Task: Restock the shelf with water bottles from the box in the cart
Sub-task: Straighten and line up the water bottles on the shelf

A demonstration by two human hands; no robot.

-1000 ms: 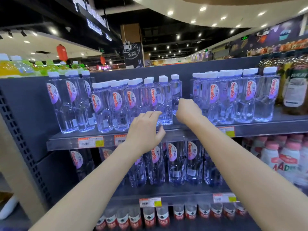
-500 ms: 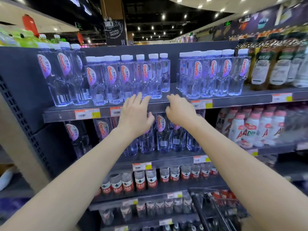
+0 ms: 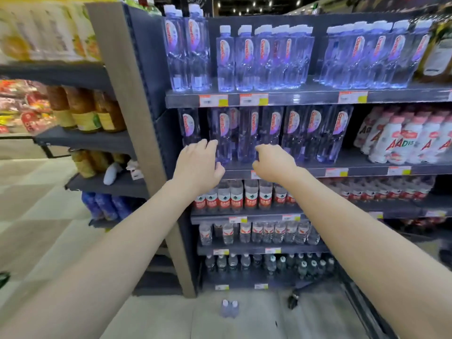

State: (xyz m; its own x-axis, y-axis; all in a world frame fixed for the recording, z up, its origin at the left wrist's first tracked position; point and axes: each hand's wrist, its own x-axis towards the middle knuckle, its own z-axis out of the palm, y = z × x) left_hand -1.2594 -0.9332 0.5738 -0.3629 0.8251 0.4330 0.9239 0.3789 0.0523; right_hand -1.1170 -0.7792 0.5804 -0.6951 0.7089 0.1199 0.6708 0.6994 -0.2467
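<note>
Fingers (image 3: 208,146) of the left hand (image 3: 199,165) are spread and nearly straight, holding nothing; their tips lie in front of the lower part of the water bottles (image 3: 247,135) on the second shelf (image 3: 362,165), and contact cannot be confirmed through the blur. Fingers (image 3: 263,149) of the right hand (image 3: 274,162) are loosely curled, back of the hand toward the camera, with nothing seen in them; they sit just beside the same row. Both hands are at frame centre, the left toward 9 o'clock of the right, near each other but apart. About seven red-and-white labels can be counted along the front of this second-shelf row, just above centre toward 1 o'clock; bottles behind them are too blurred to count. On the top shelf (image 3: 305,98), at 12 o'clock, stand two taller bottles (image 3: 187,50) at the left end, then two upright groups of shorter ones (image 3: 264,55) with white caps; three price tags (image 3: 253,99) show on its rim. At 6 o'clock, two small bottles (image 3: 229,308) stand together on the floor (image 3: 171,314). White drink bottles (image 3: 396,140) fill the second shelf at 3 o'clock, and three amber bottles (image 3: 83,108) stand on a side rack at 9 o'clock. At 5 o'clock, a dark cart frame (image 3: 359,307) crosses the floor.
</note>
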